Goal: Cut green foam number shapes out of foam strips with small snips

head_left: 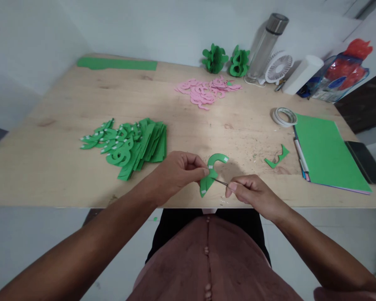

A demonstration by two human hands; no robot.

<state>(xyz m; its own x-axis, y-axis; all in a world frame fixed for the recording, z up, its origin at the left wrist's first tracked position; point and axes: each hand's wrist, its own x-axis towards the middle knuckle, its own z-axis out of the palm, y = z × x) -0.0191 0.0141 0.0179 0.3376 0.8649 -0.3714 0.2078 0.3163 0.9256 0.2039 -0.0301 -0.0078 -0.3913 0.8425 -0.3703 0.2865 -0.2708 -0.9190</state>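
My left hand (191, 169) pinches a curved green paper cutout (217, 158) near the table's front edge. Small white patches sit on the cutout, at its hooked top end, near my fingertips and at its lower tip. In my right hand (249, 189) is a slim dark pointed tool (221, 182), closed between thumb and fingers. Its tip touches or nearly touches the middle of the cutout; its exact kind is too small to tell. Left of my hands lies a heap of green paper cutouts (120, 144), many with white patches, against folded green strips (148, 144).
Pink paper cutouts (203, 92) lie at the back, below two green paper flower shapes (215, 58). Tape rolls (284, 117), green sheets (332, 154), a pen (301, 154), a phone (368, 161) and a green scrap (277, 158) are at right. A bottle (266, 48) and small fan (278, 67) stand behind.
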